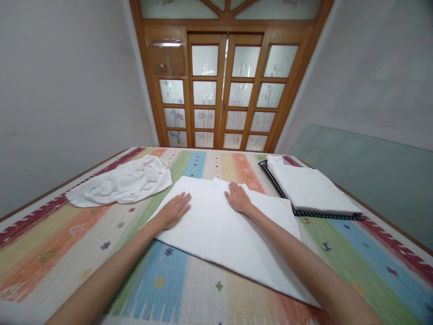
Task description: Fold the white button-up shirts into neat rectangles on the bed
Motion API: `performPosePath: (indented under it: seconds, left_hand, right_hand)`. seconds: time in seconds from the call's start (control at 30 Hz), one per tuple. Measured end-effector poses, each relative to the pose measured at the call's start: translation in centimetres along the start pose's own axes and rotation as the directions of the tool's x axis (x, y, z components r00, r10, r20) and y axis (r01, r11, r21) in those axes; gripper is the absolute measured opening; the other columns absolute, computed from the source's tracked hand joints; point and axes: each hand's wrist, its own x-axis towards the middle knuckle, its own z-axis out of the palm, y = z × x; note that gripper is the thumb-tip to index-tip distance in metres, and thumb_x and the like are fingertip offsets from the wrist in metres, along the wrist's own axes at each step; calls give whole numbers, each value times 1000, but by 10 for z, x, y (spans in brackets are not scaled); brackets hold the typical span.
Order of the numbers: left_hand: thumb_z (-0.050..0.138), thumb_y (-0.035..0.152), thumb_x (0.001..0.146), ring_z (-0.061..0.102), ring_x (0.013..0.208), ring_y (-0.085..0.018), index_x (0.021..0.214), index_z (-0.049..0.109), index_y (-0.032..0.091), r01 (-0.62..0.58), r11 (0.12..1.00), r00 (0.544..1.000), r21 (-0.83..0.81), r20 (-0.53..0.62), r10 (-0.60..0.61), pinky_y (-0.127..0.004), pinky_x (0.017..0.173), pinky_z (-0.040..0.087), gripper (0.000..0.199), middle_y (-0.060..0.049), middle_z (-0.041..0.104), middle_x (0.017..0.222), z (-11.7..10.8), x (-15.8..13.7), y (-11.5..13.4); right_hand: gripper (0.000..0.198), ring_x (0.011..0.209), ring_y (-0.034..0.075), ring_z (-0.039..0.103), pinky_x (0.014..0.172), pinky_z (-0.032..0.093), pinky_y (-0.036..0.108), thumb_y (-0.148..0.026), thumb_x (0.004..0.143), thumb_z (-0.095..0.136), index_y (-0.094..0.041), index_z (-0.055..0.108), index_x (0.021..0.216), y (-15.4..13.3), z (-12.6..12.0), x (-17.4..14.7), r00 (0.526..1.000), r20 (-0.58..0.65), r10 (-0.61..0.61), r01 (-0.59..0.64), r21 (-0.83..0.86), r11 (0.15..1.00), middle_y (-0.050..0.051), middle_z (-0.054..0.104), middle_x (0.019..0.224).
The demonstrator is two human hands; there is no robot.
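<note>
A white cloth garment (209,225), partly folded, lies flat on the striped tablecloth (169,280) in front of me. My left hand (174,211) rests flat on its left side, fingers stretched out. Near its far edge, my right hand (238,197) lies palm down with the fingers extended. Neither hand grips the fabric. Part of the garment's right side is hidden under my right forearm.
To the left lies a crumpled white cloth (125,183). On the right sits a folded stack of white fabric (311,187) over a black-and-white piece (275,180). Beyond the table stand wooden doors with glass panes (206,92). Walls flank both sides.
</note>
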Motion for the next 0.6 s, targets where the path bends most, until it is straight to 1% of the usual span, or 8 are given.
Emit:
performPosePath:
  seconds: [0.13,0.2,0.3,0.37,0.43,0.5,0.57,0.6]
  left_hand:
    - [18,48,100,33,142,-18,141,48,19,-47,998,999,-39,-25,46,-38,119,26,59,-4,44,150,7,32,-19]
    - [19,45,100,35,141,-17,140,49,18,-66,997,998,-47,-24,65,-38,119,25,57,-4,45,149,10,47,-25]
    - [23,36,98,34,142,-18,140,49,15,-59,998,998,-22,9,59,-38,119,26,53,-6,45,149,11,69,-29]
    - [26,26,96,33,142,-18,140,48,14,-43,999,998,2,40,43,-37,118,26,52,-7,42,151,12,82,-30]
    - [27,14,91,31,143,-17,142,47,15,-35,999,997,18,74,34,-34,118,26,55,-6,40,152,12,95,-29]
    - [28,7,86,31,143,-16,143,46,16,-33,999,995,34,99,29,-32,117,26,60,-5,38,153,13,107,-27]
    - [28,5,85,30,143,-16,142,46,16,-30,998,993,53,113,23,-31,117,26,61,-6,38,153,14,120,-24]
    - [28,4,85,30,143,-16,142,46,17,-27,998,993,65,120,19,-32,117,26,62,-6,38,153,15,126,-22]
  right_hand:
    - [73,148,25,14,120,10,41,-46,98,12,3,21,151,12,1,-13,1000,-14,16,-16,-12,1000,20,19,158]
    - [74,148,27,12,120,12,42,-48,99,13,4,21,151,18,0,-23,1000,-26,5,-5,-18,1000,21,17,158]
    - [75,148,29,11,119,14,46,-53,99,16,1,22,152,25,-1,-44,996,-48,-69,68,-21,997,19,15,159]
    - [72,148,28,11,119,15,49,-54,99,18,-6,24,153,29,-3,-61,984,-57,-169,169,-17,986,16,16,159]
    - [66,148,27,12,119,17,49,-52,100,20,-12,26,153,31,-6,-80,952,-65,-299,299,-9,954,13,20,159]
    - [64,148,25,13,119,18,49,-50,101,23,-15,25,154,28,-10,-97,903,-74,-423,424,2,906,12,23,158]
    - [64,148,25,13,119,18,48,-51,100,29,-16,25,154,21,-13,-110,860,-77,-504,507,14,862,12,22,159]
    - [65,148,25,12,119,19,48,-51,100,31,-16,25,154,17,-15,-116,846,-78,-528,530,20,847,13,20,159]
